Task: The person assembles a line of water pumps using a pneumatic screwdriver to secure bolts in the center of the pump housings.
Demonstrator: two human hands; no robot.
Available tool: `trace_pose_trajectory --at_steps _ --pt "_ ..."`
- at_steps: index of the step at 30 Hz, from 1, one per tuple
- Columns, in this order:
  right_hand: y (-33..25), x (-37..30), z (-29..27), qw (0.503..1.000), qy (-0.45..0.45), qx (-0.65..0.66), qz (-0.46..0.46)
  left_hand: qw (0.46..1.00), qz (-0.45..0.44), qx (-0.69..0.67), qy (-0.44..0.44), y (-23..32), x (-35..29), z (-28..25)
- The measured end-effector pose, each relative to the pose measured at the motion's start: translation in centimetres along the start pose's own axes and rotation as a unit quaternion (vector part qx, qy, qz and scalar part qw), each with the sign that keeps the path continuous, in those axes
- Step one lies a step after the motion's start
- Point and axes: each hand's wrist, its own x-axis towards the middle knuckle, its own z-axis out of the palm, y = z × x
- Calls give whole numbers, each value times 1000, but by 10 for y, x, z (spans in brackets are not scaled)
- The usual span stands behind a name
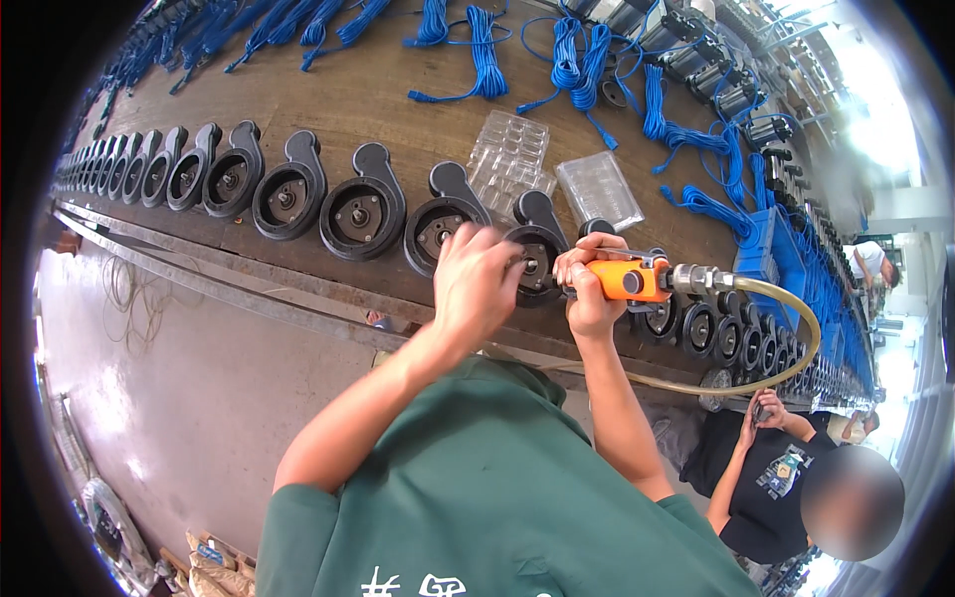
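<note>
My right hand (589, 291) grips an orange air-powered driver (629, 280) with a metal hose fitting at its back end. The driver lies sideways, its front end hidden by my fingers. Beside it, a black round housing (537, 261) with a curved neck stands on the bench edge, a metal shaft at its centre. My left hand (472, 277) is at this housing's left side, its bent fingers drawn together and blurred by motion. Anything between those fingertips is too hidden to make out. Just behind my left hand is another such housing (426, 235), partly covered.
More black housings (286, 197) line the bench edge both ways. Clear plastic trays (601, 189) lie behind them, and bundled blue cables (484, 62) farther back. A yellowish air hose (811, 328) loops at the right. A co-worker in a black shirt (761, 478) sits at lower right.
</note>
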Motion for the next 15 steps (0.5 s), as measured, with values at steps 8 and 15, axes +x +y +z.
trace_pose_trajectory --at_steps 8,15 --pt "23 20 25 997 -1 79 27 846 -415 -316 -108 -22 -48 46" --pt "32 23 26 997 -33 66 32 887 -376 -266 -36 -26 -35 81"
